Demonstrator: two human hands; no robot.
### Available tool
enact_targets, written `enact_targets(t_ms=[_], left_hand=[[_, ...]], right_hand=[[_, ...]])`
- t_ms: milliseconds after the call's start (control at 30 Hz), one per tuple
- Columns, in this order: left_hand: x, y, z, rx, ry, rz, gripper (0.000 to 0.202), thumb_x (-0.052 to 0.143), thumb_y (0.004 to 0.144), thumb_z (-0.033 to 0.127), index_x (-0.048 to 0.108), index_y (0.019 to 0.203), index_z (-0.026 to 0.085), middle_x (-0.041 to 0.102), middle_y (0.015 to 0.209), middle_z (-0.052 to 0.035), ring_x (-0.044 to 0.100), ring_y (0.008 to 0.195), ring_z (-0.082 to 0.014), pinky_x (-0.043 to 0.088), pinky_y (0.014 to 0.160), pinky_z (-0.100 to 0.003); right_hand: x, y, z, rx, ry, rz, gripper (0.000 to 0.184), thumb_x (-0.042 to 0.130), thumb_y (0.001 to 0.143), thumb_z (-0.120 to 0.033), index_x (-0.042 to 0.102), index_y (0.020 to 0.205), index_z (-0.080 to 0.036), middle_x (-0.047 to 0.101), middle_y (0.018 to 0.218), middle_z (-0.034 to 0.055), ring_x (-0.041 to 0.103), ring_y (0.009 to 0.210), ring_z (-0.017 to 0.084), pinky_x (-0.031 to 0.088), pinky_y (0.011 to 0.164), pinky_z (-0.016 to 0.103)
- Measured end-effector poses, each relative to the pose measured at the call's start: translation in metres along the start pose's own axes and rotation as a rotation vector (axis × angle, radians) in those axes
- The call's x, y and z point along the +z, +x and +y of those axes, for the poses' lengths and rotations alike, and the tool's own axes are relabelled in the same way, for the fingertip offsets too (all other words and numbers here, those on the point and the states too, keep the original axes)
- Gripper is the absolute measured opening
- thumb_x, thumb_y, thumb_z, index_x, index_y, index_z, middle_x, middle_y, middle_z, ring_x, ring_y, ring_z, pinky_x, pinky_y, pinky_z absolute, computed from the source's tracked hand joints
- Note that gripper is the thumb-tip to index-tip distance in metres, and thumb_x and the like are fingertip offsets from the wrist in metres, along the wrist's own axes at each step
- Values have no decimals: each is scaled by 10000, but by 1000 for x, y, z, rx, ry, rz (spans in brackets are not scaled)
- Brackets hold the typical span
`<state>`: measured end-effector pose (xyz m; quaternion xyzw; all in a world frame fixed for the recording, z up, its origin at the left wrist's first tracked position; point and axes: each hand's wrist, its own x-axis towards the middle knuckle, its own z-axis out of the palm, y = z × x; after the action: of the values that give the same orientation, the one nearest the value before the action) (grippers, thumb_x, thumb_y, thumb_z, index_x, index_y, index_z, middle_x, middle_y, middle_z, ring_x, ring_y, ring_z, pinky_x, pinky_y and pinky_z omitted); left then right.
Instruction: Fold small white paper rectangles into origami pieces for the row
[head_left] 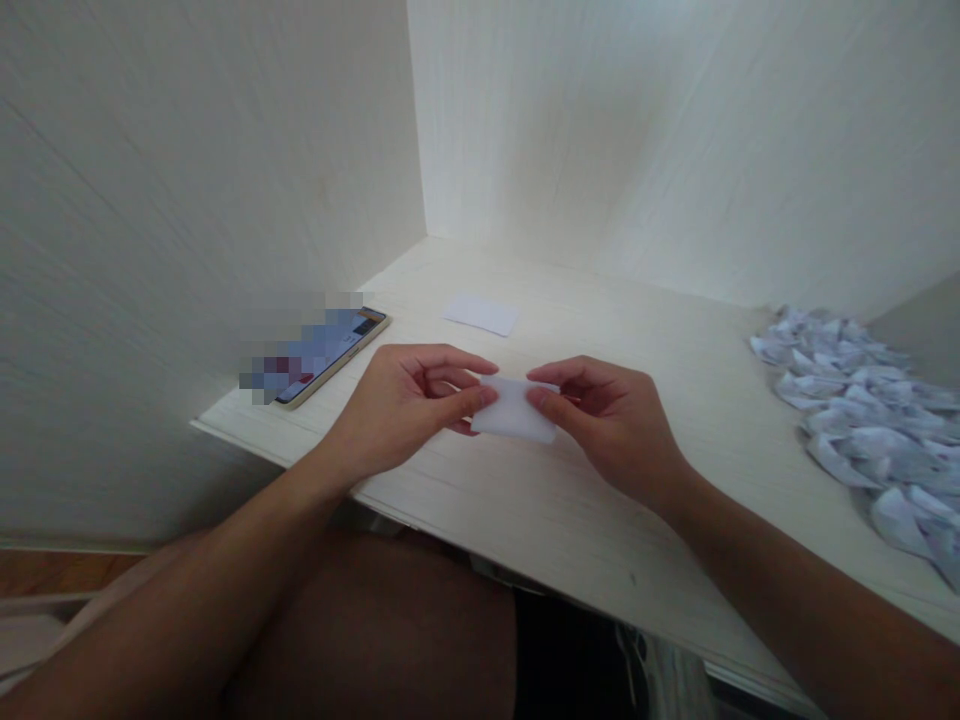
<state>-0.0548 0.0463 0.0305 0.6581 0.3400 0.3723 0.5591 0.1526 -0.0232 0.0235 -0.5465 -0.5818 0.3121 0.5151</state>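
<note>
Between my two hands is a small white piece of paper, held above the pale tabletop. My left hand pinches its left end, thumb on top and fingers behind. On the other end, my right hand grips with the thumb across the near face and the fingers curled behind. The paper looks flat and roughly rectangular; whether it is folded I cannot tell. A second white paper rectangle lies flat on the table just beyond my hands.
A phone with its screen lit leans near the left wall, its picture partly pixelated. Several crumpled or folded white paper pieces lie in a heap along the right side. White panels enclose the tabletop at the left and back.
</note>
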Motion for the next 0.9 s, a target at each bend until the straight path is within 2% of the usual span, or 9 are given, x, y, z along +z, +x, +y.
enact_targets(t_ms=[367, 900], left_hand=[[-1, 1, -5, -12, -90, -18, 223, 877, 761, 253, 809, 955, 166, 792, 750, -16, 769, 660, -163, 675, 595, -242], [1, -2, -4, 16, -39, -25, 128, 863, 774, 257, 820, 885, 208, 792, 741, -2, 754, 624, -153, 663, 573, -238]], right_hand=[[-1, 0, 0, -25, -76, 14, 147, 792, 838, -304, 811, 928, -190, 742, 730, 29, 623, 620, 134, 486, 546, 262], [2, -2, -2, -58, -68, -37, 135, 772, 857, -300, 806, 922, -187, 809, 870, 51, 692, 721, 153, 526, 631, 266]])
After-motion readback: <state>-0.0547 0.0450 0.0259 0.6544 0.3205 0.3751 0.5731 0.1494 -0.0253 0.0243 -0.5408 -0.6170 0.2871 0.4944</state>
